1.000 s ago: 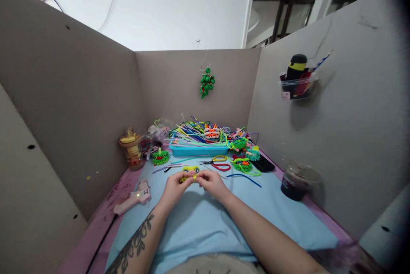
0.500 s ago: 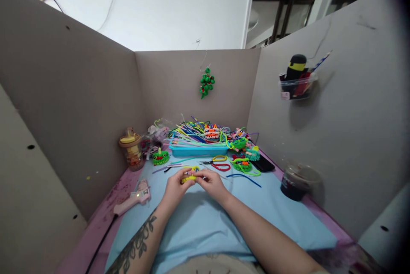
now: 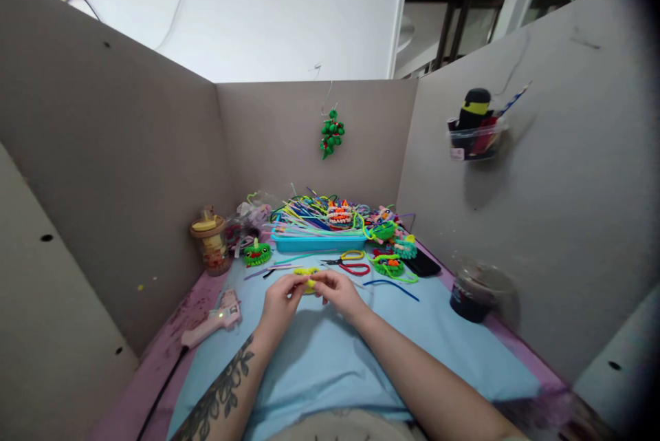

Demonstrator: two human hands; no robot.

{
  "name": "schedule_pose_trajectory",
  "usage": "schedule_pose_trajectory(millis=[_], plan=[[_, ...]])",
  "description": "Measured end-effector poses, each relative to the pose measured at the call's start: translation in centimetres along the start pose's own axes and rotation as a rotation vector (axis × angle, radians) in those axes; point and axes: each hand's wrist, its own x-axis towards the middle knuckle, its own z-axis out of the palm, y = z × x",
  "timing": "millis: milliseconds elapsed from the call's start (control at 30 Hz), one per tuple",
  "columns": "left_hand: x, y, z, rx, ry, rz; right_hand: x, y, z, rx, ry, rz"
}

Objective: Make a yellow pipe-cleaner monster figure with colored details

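Note:
Close together over the middle of the blue cloth, my left hand and my right hand both grip a small yellow fuzzy piece, which looks bent from pipe cleaner. Its lower part shows between my fingertips; my fingers hide much of the rest. Both hands are closed, thumbs and forefingers pinched on it. Just beyond them lie scissors with red and yellow handles. A green pipe-cleaner figure with eyes sits beyond my left hand, and another green one lies to the right.
A blue tray heaped with pipe cleaners stands at the back. On the left are a pink glue gun and a lidded cup. Rightward lie a dark blue pipe cleaner, a black phone and a dark tub. Grey panels enclose three sides.
The yellow piece has been turned between my fingers, so a different side of it shows. My fingertips have drawn closer together; both forearms stay nearly in place.

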Motion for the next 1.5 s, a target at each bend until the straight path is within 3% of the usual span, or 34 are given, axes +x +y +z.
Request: schedule_pose_trajectory(millis=[100, 267, 433, 933, 1233, 1500], plan=[[-0.1, -0.1, 0.2, -0.003, -0.013, 0.039, -0.2, -0.3, 0.4, -0.047, -0.048, 0.005], [-0.2, -0.5, 0.2, 0.041, -0.073, 0.082, -0.3, -0.8, 0.5, -0.09, -0.006, -0.054], [-0.1, -0.6, 0.1, 0.078, -0.11, 0.138, -0.3, -0.8, 0.4, -0.055, -0.056, 0.004], [-0.3, 0.1, 0.1, 0.119, -0.136, 0.097, -0.5, -1.1, 0.7, -0.127, 0.006, 0.003], [-0.2, 0.7, 0.0, 0.382, -0.196, 0.134, -0.3, -0.5, 0.6, -0.126, -0.036, 0.048], [-0.2, 0.4, 0.4, 0.379, -0.129, 0.032, -0.1, -0.7, 0.8, -0.184, 0.012, 0.013]])
